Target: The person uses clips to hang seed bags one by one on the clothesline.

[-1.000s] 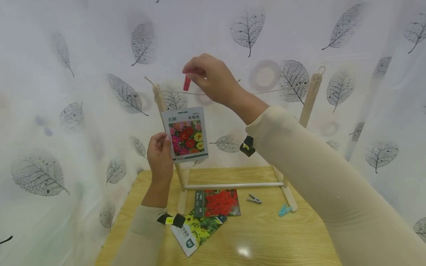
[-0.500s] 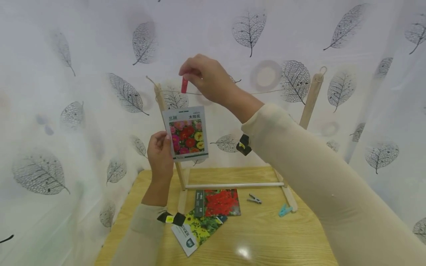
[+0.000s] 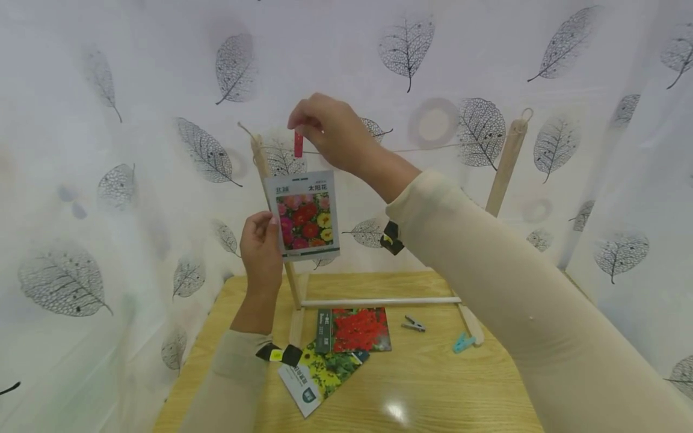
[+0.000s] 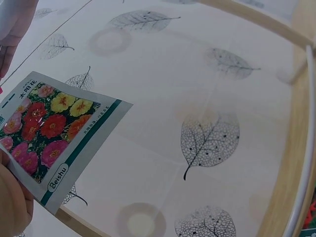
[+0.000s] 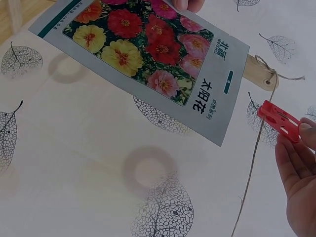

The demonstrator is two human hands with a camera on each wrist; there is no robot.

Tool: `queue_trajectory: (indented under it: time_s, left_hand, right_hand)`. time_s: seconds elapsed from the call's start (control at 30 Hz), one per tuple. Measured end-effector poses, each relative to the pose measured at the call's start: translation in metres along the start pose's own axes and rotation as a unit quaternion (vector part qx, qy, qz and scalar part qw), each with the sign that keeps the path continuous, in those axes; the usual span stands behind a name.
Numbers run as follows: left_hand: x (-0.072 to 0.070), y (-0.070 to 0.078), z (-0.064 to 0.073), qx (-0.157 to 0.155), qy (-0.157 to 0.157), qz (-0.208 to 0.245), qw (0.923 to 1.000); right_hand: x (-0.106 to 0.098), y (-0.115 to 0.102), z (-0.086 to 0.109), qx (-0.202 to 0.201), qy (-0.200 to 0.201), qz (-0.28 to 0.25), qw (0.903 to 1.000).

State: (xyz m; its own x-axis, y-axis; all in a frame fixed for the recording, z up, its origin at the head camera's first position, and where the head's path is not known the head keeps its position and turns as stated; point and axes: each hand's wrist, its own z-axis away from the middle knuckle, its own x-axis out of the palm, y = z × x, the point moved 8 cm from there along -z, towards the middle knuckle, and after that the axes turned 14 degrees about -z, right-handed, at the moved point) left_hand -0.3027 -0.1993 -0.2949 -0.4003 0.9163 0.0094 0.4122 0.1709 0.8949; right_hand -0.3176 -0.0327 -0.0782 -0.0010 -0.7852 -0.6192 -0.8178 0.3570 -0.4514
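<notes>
My left hand pinches the left edge of a flower seed packet, which stands upright in front of the left post. Above it, my right hand pinches a red clothespin between thumb and fingers. In the right wrist view the tip of the clothespin overlaps the twine, near the knot at the wooden post. The packet's top edge sits a little below the clothespin, apart from it. The left wrist view shows the packet tilted, with the left fingers at its lower left.
The twine runs between two wooden posts, the right one leaning outward. A white rod joins their feet. On the table lie a red-flower packet, a yellow-flower packet, a grey clothespin and a blue clothespin.
My right hand has moved slightly down and left, bringing the red clothespin down to the twine. The left hand and its seed packet have risen very slightly.
</notes>
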Motion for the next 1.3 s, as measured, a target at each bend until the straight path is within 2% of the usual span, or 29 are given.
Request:
queue_trajectory:
  time_s: [0.33, 0.63, 1.07, 1.17, 1.3]
  left_hand:
    - [0.001, 0.006, -0.001, -0.001, 0.0, -0.015, 0.9999]
    - [0.003, 0.007, -0.004, 0.004, 0.001, 0.011, 0.9999]
    - [0.003, 0.018, -0.006, 0.027, 0.014, 0.031, 0.999]
    - [0.003, 0.019, -0.007, 0.028, 0.015, 0.05, 0.9982]
    - [0.003, 0.019, -0.007, 0.026, 0.011, 0.055, 0.9981]
  right_hand:
    - [0.005, 0.003, 0.003, 0.012, -0.02, 0.012, 0.9997]
    - [0.008, 0.008, 0.005, 0.022, -0.028, 0.009, 0.9993]
    - [0.015, 0.006, 0.005, 0.03, -0.056, 0.007, 0.998]
    - [0.016, 0.007, 0.005, 0.039, -0.06, 0.011, 0.9974]
    - [0.017, 0.009, 0.006, 0.046, -0.063, 0.014, 0.9969]
